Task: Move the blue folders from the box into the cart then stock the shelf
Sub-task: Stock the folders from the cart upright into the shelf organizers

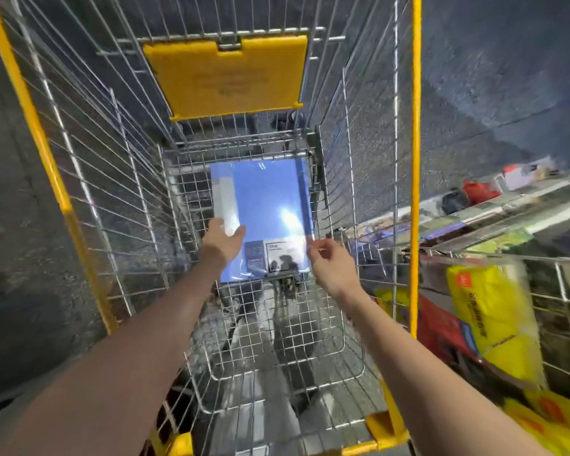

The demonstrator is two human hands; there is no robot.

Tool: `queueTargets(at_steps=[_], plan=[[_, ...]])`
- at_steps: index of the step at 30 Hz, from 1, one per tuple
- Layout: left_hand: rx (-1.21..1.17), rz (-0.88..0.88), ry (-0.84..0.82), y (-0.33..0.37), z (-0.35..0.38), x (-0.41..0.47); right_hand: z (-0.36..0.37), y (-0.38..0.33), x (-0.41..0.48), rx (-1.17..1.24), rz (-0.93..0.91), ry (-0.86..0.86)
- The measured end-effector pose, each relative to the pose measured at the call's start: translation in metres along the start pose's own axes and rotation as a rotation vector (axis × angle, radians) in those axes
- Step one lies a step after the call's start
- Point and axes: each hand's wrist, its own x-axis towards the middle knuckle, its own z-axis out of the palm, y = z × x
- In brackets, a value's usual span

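both hands are reaching down into the cart and holding one blue folder (264, 205): the left hand (222, 240) is gripping its left edge with the thumb lying on top, and the right hand (328, 263) is pinching its right edge between the fingertips. the folder is lying flat and low inside the cart (416, 159), close to the wire floor at the end nearest the yellow flap (224, 74); whether it is already resting on the wire i cannot tell. its wrapping is shining under the lights, so it is probably slippery. if the hands are letting go unevenly, the folder could be tipping, sliding along the mesh or catching a corner in the gaps, and the wrap could be tearing. a shelf (507, 205) is standing off to the right, with yellow packs (494, 314) piled nearer than it.
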Motion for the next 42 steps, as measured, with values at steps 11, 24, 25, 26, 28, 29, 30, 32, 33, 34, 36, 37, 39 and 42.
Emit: queueTargets(at_steps=[11, 24, 25, 26, 28, 29, 30, 32, 33, 34, 36, 37, 39, 42], plan=[[0.093, 0.024, 0.172, -0.035, 0.033, 0.077, 0.019, 0.019, 0.024, 0.104, 0.098, -0.056], [0.141, -0.025, 0.138, -0.012, 0.015, 0.072, 0.018, 0.028, 0.037, 0.085, 0.056, -0.025], [0.078, 0.026, 0.070, -0.012, 0.011, 0.067, 0.018, 0.024, 0.033, 0.073, 0.049, -0.034], [0.016, 0.076, 0.004, -0.012, 0.008, 0.063, 0.018, 0.022, 0.032, 0.070, 0.046, -0.044], [-0.145, 0.148, -0.104, -0.002, -0.003, 0.045, 0.019, 0.013, 0.028, 0.052, 0.026, -0.054], [-0.203, 0.180, -0.148, 0.007, -0.008, 0.035, 0.018, 0.007, 0.026, 0.041, 0.015, -0.044], [-0.228, 0.207, -0.170, 0.016, -0.013, 0.022, 0.018, 0.002, 0.022, 0.038, 0.000, -0.028], [-0.231, 0.225, -0.219, 0.035, -0.020, 0.000, 0.017, -0.014, 0.017, 0.027, -0.025, 0.021], [-0.233, 0.223, -0.257, 0.042, -0.022, -0.007, 0.017, -0.021, 0.015, 0.019, -0.033, 0.039], [-0.231, 0.233, -0.277, 0.048, -0.030, -0.019, 0.014, -0.031, 0.009, 0.014, -0.051, 0.045], [-0.214, 0.270, -0.270, 0.056, -0.044, -0.039, 0.008, -0.048, -0.002, 0.039, -0.107, 0.054], [-0.207, 0.282, -0.265, 0.060, -0.054, -0.051, 0.003, -0.059, -0.010, 0.056, -0.141, 0.060], [-0.213, 0.275, -0.318, 0.063, -0.074, -0.072, -0.006, -0.076, -0.025, 0.114, -0.185, 0.045], [-0.219, 0.273, -0.428, 0.068, -0.105, -0.112, -0.013, -0.097, -0.052, 0.208, -0.215, -0.016]])
